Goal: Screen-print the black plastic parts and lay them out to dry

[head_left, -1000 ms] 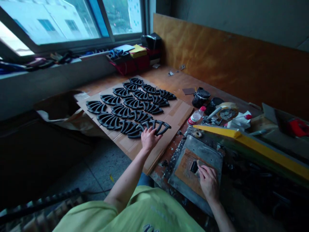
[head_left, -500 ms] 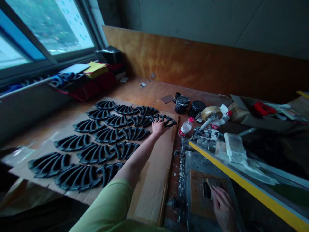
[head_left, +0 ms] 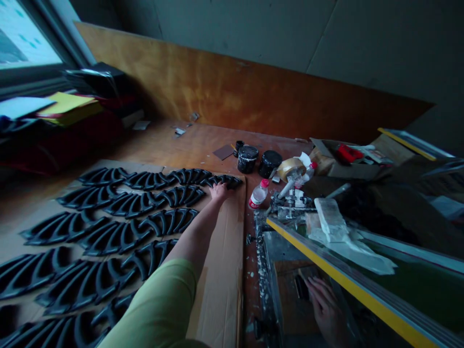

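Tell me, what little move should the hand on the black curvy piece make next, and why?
Probably lift the left hand off the end black piece: it seems to lie flat on the cardboard, closing its row beside the other pieces, while the right hand rests on the brown pad.

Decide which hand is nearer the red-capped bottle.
Left. The left hand rests on a black part on the cardboard, just beside the bottle. The right hand lies much closer to the person, under the yellow-edged frame.
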The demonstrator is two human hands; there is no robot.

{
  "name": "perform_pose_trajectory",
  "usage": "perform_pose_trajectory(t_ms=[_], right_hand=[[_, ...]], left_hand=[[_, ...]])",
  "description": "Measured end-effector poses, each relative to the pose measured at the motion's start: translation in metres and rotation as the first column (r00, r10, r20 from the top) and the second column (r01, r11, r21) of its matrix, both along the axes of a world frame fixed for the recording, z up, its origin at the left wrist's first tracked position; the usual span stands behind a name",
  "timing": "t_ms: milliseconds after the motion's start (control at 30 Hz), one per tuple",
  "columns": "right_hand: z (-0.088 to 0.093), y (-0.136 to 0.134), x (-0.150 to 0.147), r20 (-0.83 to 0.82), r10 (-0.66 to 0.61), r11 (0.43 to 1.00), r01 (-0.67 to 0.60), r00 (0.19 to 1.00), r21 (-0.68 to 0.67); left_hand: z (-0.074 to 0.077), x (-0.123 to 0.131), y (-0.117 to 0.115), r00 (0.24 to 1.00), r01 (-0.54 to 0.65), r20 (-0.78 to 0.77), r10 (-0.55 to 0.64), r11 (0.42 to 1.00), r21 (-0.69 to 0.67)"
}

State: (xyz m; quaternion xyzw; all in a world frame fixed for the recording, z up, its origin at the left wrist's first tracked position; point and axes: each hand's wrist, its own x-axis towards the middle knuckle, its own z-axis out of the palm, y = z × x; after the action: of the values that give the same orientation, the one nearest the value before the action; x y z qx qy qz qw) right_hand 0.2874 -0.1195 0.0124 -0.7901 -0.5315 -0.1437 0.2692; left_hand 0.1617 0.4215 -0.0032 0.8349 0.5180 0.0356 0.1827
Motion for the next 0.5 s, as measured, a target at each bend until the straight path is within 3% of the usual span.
perform_pose_trajectory(t_ms=[133,233,367,500], right_hand=[[0.001,-0.001,-0.002,0.024,0.014,0.999,-0.013,1.000,-0.047],[0.002,0.000,-0.002,0.006,0.035,0.999,-0.035,0.999,-0.039],[0.005,0.006,-0.001,-0.023,0.056,0.998,-0.057,0.998,-0.029],[0.007,0.008,0.000,-0.070,0.111,0.990,-0.116,0.991,-0.077]], left_hand=[[-0.002,-0.006,-0.009,1.000,0.011,0.020,-0.012,0.999,0.031],[0.005,-0.017,-0.026,0.997,0.056,0.040,-0.059,0.996,0.072],[0.029,-0.033,-0.059,0.992,0.076,0.095,-0.085,0.992,0.096],[0.065,-0.049,-0.103,0.956,0.080,0.279,-0.095,0.995,0.063]])
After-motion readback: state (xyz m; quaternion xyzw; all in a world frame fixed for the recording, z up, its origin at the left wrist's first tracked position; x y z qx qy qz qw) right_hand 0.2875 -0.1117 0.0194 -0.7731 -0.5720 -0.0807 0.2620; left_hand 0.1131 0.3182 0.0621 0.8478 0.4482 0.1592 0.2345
